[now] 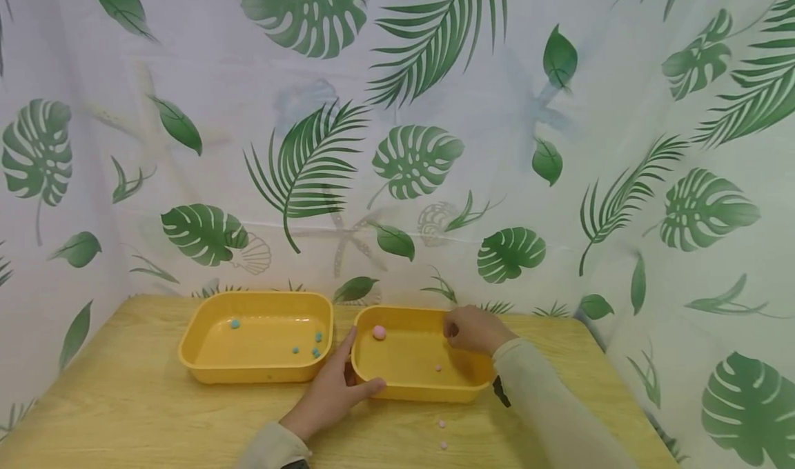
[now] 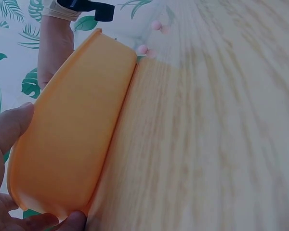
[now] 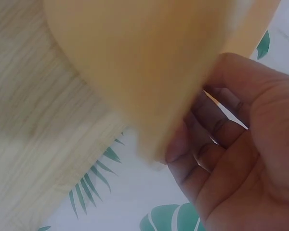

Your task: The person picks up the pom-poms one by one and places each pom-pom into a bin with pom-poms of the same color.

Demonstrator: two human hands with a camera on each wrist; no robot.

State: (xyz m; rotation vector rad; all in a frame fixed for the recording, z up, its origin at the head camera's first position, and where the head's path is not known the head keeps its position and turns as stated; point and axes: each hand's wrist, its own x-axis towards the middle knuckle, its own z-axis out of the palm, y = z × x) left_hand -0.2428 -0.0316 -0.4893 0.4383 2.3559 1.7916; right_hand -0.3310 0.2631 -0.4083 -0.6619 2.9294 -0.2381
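My left hand [image 1: 338, 386] grips the left end of the right-hand yellow basin [image 1: 428, 392], thumb at the front rim. The left wrist view shows its thumb on the rim and fingertips low on the wall. My right hand [image 1: 478, 329] is over this basin's back right part, fingers curled down inside the rim. Its fingertips are hidden by the wall in the right wrist view, so I cannot tell whether they hold anything. A larger pink ball [image 1: 379, 332] sits at the basin's back left, and a small pink ball [image 1: 437, 367] lies near its middle.
A second yellow basin [image 1: 261, 374] stands to the left with several small blue balls, one of them a blue ball [image 1: 234, 324] at its back. On the wooden table [image 1: 155, 421], a pink ball [image 1: 442, 424] and another pink ball [image 1: 444, 445] lie in front. A leaf-patterned curtain [image 1: 397, 248] hangs behind.
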